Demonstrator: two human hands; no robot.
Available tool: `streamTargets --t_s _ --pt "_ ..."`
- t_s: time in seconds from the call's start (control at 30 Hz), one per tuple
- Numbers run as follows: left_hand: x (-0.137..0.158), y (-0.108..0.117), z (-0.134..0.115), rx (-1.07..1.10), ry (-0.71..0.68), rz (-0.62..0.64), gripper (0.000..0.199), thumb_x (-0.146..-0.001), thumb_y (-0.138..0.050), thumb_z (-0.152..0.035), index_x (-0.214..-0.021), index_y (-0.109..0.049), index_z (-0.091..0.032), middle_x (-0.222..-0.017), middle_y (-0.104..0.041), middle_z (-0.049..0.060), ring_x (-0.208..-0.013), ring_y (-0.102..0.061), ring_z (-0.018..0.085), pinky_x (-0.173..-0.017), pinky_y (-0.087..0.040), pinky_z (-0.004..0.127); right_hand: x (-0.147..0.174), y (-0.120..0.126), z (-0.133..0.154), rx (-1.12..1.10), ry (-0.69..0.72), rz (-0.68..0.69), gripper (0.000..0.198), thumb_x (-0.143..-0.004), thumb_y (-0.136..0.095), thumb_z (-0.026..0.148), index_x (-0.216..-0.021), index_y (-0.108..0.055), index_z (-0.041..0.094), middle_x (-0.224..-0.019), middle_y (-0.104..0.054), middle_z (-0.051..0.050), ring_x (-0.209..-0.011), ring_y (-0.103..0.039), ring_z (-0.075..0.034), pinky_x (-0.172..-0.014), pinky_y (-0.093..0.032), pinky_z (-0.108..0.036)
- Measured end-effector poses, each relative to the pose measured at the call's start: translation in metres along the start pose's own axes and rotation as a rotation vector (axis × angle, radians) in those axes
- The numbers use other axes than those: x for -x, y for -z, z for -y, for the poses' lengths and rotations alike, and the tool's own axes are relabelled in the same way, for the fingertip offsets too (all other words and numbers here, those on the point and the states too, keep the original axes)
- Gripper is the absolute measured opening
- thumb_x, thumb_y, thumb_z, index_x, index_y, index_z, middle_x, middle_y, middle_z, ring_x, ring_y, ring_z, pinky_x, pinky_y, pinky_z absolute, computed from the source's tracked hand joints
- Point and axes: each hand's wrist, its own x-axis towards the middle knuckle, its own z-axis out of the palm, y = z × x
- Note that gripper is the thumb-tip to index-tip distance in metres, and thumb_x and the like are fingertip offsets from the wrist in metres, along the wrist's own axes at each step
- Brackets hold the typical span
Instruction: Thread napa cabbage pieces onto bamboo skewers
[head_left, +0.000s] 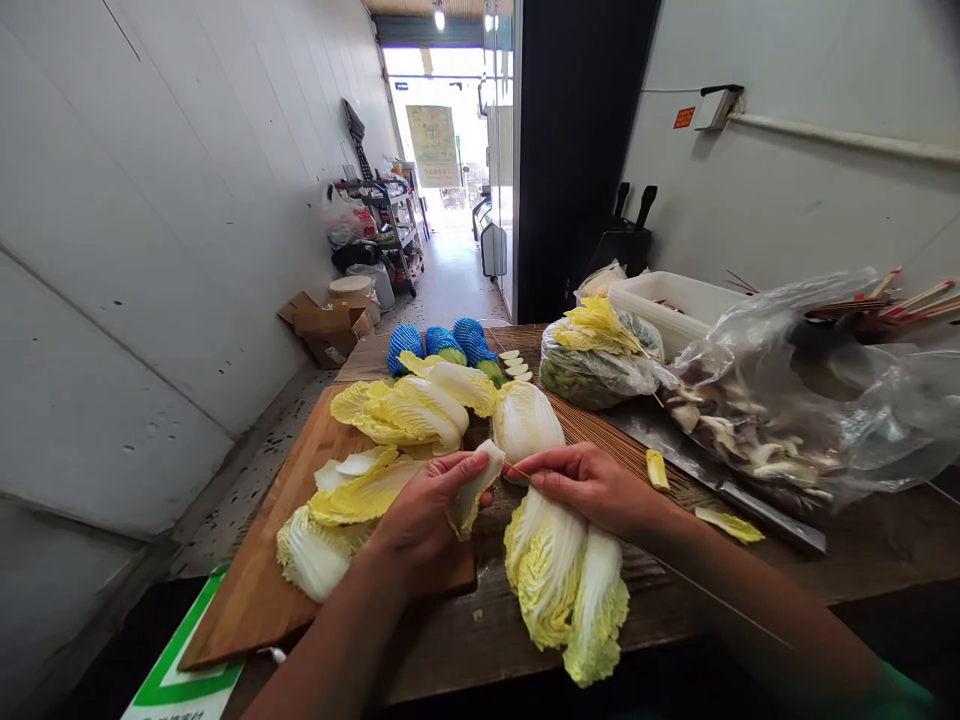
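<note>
Leaf (466, 502) pinched in L hand (429, 492), skewer (515, 468) pinched in R hand (589, 486); could jab L hand or split leaf if pushed off-angle.

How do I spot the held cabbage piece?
Find the wooden board on the left. Near its right edge, the left hand holds a small cabbage piece. Unlike the leaves lying around it, it's held, facing the thin stick in the right hand.

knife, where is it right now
In the head view, the knife lies on the right side of the table, between the bag of mushrooms and a small yellow leaf.
</note>
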Motion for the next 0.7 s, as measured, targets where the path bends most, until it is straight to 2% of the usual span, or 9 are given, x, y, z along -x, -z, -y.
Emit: streamTargets --t_s 0.4,0.7 --pt "0.0011 -0.0007 0.0017 0.015 0.029 0.035 0.021 -0.068 -0.071 -0.03 -0.076 -0.07 -0.011 -0.053 -0.06 0.002 -0.046 -0.05 0.008 -0.047 -0.038 0.019 -0.0013 -0.0006 -0.0029 0.005 0.023 -0.009 0.031 -0.082 -0.054 0.032 -0.1 -0.069 0.013 -0.086 -0.069 -0.005 -0.07 -0.057 -0.014 -0.061 -0.042 -0.023" --pt "0.003 -0.0037 0.0 0.021 0.011 0.018 0.02 -0.067 -0.072 -0.029 -0.074 -0.07 -0.011 -0.064 -0.064 0.002 -0.046 -0.049 0.005 -0.047 -0.039 0.018 -0.001 -0.0027 -0.0014 -0.022 0.045 -0.002 0.029 -0.082 -0.054 0.032 -0.099 -0.069 0.013 -0.088 -0.069 -0.005 -0.073 -0.058 -0.014 -0.065 -0.043 -0.023"
